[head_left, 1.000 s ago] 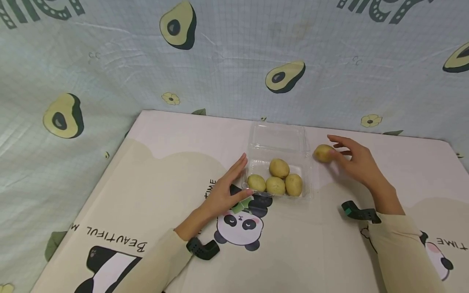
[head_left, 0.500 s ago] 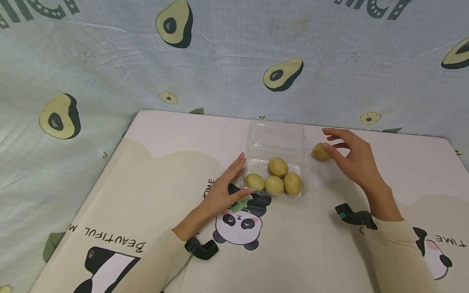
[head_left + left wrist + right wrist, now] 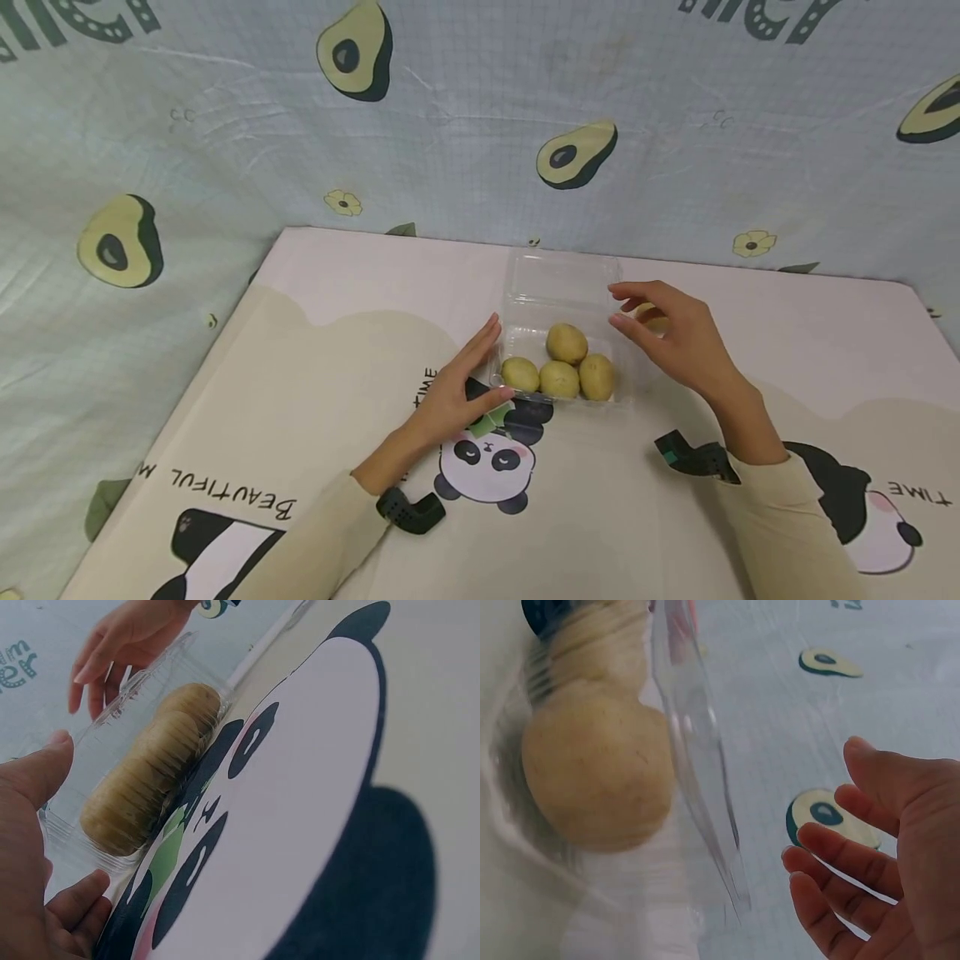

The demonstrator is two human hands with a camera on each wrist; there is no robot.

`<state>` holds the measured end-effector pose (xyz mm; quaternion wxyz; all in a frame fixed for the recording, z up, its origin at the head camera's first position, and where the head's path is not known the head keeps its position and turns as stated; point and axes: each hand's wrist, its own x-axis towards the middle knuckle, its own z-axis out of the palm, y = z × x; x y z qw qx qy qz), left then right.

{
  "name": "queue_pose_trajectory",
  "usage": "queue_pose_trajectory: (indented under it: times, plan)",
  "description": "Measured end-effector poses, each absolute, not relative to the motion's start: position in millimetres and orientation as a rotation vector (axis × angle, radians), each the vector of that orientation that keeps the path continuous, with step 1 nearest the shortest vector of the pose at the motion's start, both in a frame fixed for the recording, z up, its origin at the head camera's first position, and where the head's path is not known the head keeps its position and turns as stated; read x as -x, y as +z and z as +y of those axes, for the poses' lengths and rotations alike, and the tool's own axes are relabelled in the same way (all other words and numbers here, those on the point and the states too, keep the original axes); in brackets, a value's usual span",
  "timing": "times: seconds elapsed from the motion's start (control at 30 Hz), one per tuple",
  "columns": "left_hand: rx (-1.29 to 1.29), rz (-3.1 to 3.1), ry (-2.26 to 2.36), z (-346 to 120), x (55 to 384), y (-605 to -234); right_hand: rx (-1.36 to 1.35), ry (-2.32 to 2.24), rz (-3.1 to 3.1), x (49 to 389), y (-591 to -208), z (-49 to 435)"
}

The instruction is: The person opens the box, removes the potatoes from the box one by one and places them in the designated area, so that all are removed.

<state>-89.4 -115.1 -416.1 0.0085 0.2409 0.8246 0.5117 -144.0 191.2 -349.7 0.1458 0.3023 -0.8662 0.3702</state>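
A clear plastic clamshell box (image 3: 528, 336) stands on the table with its lid (image 3: 567, 279) raised at the back. Several potatoes (image 3: 559, 378) lie inside it. My left hand (image 3: 456, 398) rests along the box's left side, fingers extended and thumb at the front corner. At the box's right edge hovers my right hand (image 3: 681, 340), its fingers and thumb spread apart with nothing between them. One more potato (image 3: 660, 326) lies on the table outside the box, partly hidden behind the right hand. The right wrist view shows the empty right fingers (image 3: 847, 859) beside the clear plastic.
The table (image 3: 585, 517) wears a cream cover printed with pandas. Behind it hangs a pale cloth (image 3: 450, 125) with avocado prints. A dark band with a camera mount sits on the left wrist (image 3: 410, 510) and another on the right wrist (image 3: 696, 457).
My right hand has left the loose potato and shifted left to the box's right edge. The loose potato stays in place. My left hand and the box hold still.
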Motion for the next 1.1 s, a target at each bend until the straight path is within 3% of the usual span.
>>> queue_pose_trajectory:
  times: [1.1]
  plan:
    - [-0.754,2.582,1.601,-114.8,90.1,-417.4,-0.972,0.934,-2.738,139.2,-367.9,160.1]
